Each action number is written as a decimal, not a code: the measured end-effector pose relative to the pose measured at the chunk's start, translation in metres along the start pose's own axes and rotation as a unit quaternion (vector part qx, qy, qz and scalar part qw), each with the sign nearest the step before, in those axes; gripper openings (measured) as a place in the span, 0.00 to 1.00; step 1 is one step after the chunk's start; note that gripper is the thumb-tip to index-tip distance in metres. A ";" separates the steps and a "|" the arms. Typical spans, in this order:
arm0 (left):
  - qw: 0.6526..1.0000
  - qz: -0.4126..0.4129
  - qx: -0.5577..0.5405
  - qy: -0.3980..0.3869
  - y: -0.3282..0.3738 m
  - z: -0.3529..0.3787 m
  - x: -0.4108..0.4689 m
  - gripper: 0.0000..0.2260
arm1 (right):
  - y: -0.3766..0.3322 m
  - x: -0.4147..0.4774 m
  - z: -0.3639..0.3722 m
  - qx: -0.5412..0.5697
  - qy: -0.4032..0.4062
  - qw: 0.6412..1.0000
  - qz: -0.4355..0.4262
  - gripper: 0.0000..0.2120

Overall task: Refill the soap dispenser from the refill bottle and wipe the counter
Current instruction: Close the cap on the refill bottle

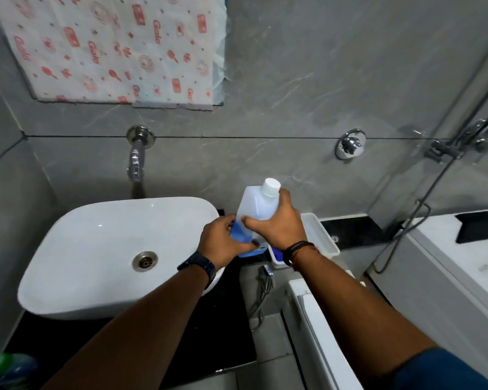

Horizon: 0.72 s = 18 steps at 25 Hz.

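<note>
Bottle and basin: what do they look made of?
Bottle: looks like translucent, matte plastic, since the blue liquid shows through its lower part; its cap is opaque white, likely plastic. Basin: probably glazed ceramic, glossy white with highlights; its drain looks metal.

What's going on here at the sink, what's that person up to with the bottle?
A person stands at a bathroom counter and holds a translucent refill bottle with both hands beside the white basin. The right hand wraps its upper body, and the left hand steadies the lower part, where blue liquid sits. The white cap is still on, so nothing is being poured yet. A white tray sits just behind the bottle on the dark counter.
</note>
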State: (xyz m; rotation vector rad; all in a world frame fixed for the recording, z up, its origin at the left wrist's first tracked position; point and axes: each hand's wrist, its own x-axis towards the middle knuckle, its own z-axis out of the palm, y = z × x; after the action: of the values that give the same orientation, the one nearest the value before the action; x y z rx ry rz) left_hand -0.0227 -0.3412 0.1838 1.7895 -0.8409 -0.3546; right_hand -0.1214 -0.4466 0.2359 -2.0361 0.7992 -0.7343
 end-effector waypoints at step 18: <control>0.906 -0.055 0.382 -0.174 -0.205 0.279 0.253 0.57 | 0.396 0.274 -0.028 -0.107 0.085 0.984 0.118 0.32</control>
State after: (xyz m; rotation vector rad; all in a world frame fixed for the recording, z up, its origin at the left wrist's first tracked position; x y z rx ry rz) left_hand 0.0639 -0.6757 -0.0700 2.5566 -1.2468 -0.4675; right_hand -0.0780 -0.8505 -0.0240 -2.0358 1.2424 -0.7180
